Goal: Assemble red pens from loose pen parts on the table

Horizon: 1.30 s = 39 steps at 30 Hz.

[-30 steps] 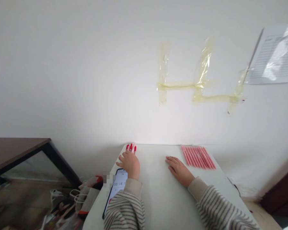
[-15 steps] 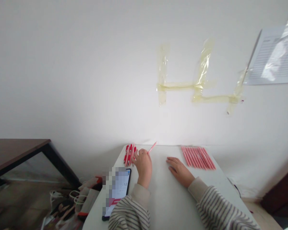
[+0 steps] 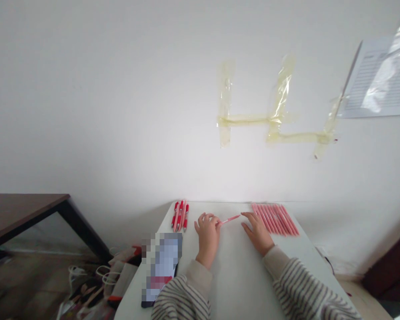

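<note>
Between the thumb and fingers of my left hand (image 3: 208, 233) is one end of a pink pen (image 3: 230, 219), its other end pointing right. Just past that tip, my right hand (image 3: 256, 232) has its fingers stretched out and apart, holding nothing. Beside the right hand lies a neat row of several pink pens (image 3: 276, 219) side by side. At the far left of the white table (image 3: 235, 284) is a small mixed bunch of red and pink pens (image 3: 180, 216).
A phone (image 3: 165, 262), partly blurred out, lies along the table's left edge. Bags and cables (image 3: 100, 282) fill the floor at left, below a brown desk (image 3: 30, 211). The white wall (image 3: 136, 111) meets the table's far edge; yellowed tape (image 3: 246, 120) sticks to it.
My left hand has moved right, away from the mixed bunch, carrying the pink pen, which now lies flatter. My right hand has shifted slightly right and forward, nearer the row.
</note>
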Each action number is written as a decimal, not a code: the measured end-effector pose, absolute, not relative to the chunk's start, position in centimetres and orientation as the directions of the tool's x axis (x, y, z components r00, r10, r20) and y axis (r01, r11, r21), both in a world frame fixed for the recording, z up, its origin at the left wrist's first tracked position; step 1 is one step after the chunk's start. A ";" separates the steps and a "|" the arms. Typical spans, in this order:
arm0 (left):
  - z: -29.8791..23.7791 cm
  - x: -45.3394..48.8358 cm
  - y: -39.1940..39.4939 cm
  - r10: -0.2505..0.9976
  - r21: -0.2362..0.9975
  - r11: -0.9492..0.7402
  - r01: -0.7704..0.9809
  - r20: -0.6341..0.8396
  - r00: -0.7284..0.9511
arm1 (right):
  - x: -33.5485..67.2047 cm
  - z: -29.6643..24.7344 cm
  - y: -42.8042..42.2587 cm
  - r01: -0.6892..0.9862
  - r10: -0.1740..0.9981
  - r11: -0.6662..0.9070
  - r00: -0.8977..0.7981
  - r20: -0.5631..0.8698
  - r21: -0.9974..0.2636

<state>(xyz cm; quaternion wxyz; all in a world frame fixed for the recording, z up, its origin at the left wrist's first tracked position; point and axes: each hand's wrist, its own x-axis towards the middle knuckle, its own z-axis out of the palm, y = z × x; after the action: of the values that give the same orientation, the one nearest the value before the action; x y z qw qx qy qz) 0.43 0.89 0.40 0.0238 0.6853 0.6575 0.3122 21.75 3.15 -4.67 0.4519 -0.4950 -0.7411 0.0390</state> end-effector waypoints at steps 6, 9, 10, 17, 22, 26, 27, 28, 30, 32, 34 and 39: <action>-0.1 0.5 0.8 0.920 0.469 -0.199 0.861 0.393 -0.001 | 22.0 -4.5 3.2 0.718 0.777 0.507 -0.142 0.613 -0.477; -0.4 0.5 0.9 0.917 0.481 -0.227 0.847 0.399 0.020 | 22.1 -4.4 3.3 0.722 0.781 0.524 -0.197 0.592 -0.451; -0.4 0.4 0.9 0.916 0.485 -0.234 0.843 0.400 0.025 | 22.1 -4.4 3.3 0.723 0.783 0.528 -0.211 0.585 -0.445; -0.3 0.3 0.9 0.906 0.492 -0.262 0.830 0.421 0.037 | 22.0 -3.8 3.1 0.728 0.779 0.532 -0.221 0.587 -0.432; 0.0 0.0 1.0 0.916 0.497 -0.236 0.835 0.402 0.020 | 22.4 -3.4 3.1 0.746 0.765 0.526 -0.206 0.610 -0.408; 0.0 -0.3 1.2 0.920 0.491 -0.210 0.845 0.392 0.001 | 23.1 -3.2 3.1 0.757 0.755 0.520 -0.191 0.627 -0.396; 0.0 -0.3 1.2 0.922 0.491 -0.203 0.847 0.388 -0.004 | 23.3 -3.2 3.1 0.758 0.753 0.520 -0.188 0.631 -0.395; 0.0 -0.3 1.2 0.924 0.491 -0.198 0.848 0.382 -0.006 | 23.5 -3.1 3.1 0.758 0.750 0.520 -0.184 0.635 -0.394; -0.1 -0.3 1.3 0.927 0.490 -0.193 0.850 0.376 -0.006 | 23.8 -2.9 3.1 0.757 0.745 0.519 -0.174 0.644 -0.397; -0.1 -0.3 1.3 0.925 0.490 -0.193 0.850 0.380 -0.008 | 24.0 -2.7 3.0 0.753 0.742 0.521 -0.167 0.650 -0.402; -0.2 -0.3 1.3 0.921 0.489 -0.198 0.849 0.389 -0.009 | 24.1 -2.6 3.0 0.749 0.742 0.522 -0.163 0.650 -0.408; -0.4 -0.4 1.3 0.915 0.487 -0.217 0.846 0.403 0.003 | 24.0 -2.4 2.9 0.735 0.750 0.529 -0.169 0.640 -0.425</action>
<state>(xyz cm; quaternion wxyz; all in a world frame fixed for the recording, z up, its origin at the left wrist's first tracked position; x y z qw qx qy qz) -0.36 1.31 -0.41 0.0520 0.7063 0.6235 0.3313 23.99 2.89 -2.39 0.4242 -0.4854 -0.7645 0.0089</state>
